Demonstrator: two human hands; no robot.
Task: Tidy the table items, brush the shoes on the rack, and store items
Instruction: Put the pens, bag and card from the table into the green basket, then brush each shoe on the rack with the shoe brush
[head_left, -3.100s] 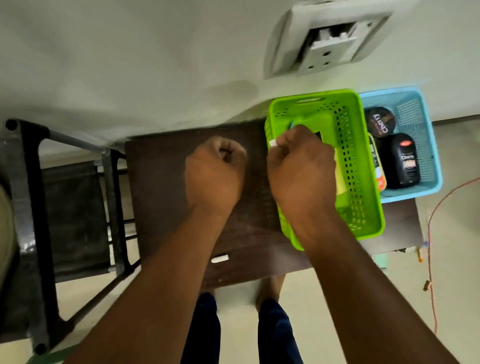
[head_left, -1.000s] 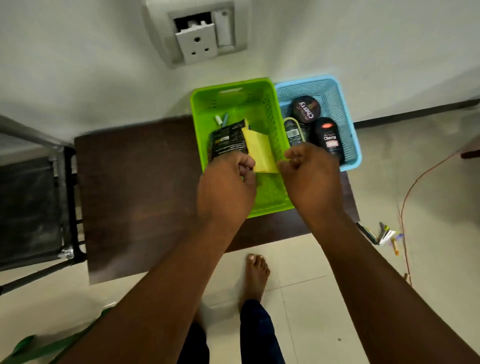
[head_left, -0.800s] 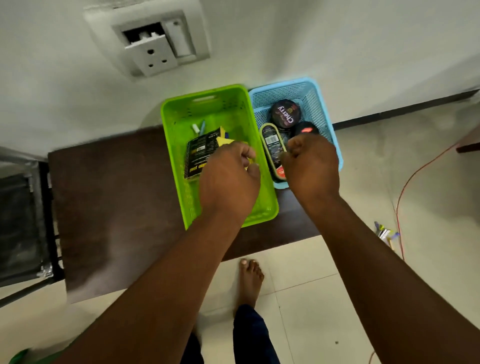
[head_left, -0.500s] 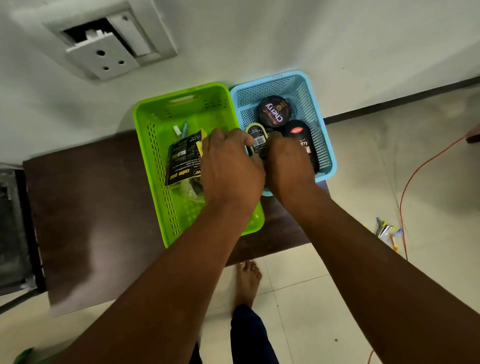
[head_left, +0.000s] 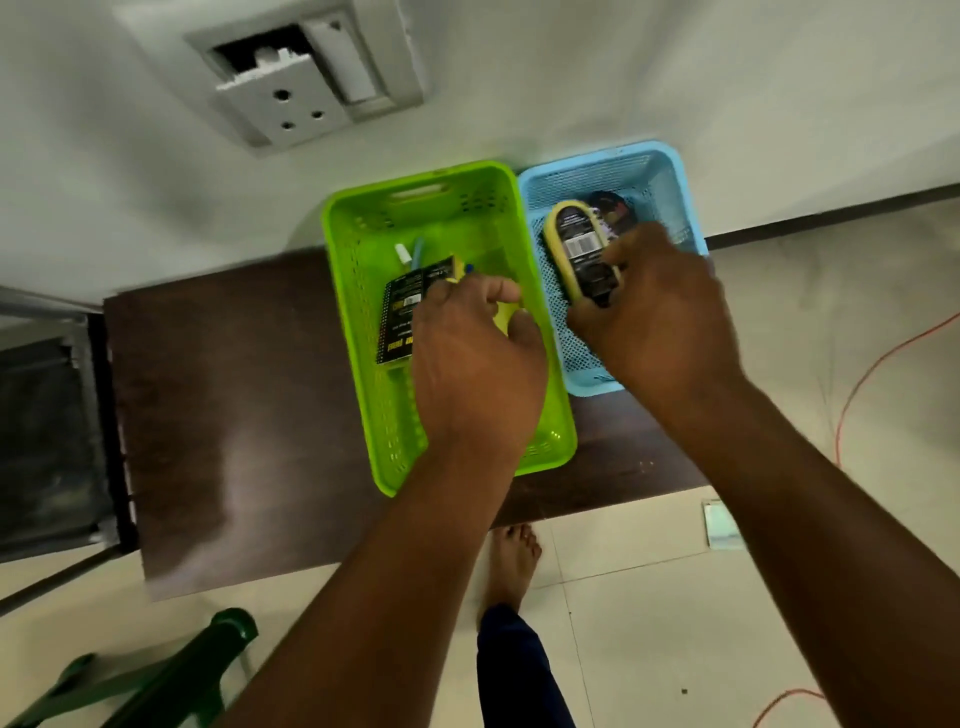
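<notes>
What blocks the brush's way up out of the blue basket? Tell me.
Nothing visible does. The right hand already grips the shoe brush, tilted above the blue basket, with open space over it.

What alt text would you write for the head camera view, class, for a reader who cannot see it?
Seen from above, a person's right hand grips a yellow-edged shoe brush over a blue basket, while the left hand reaches into the green basket beside it. Both baskets sit on a dark table against a white wall.
</notes>
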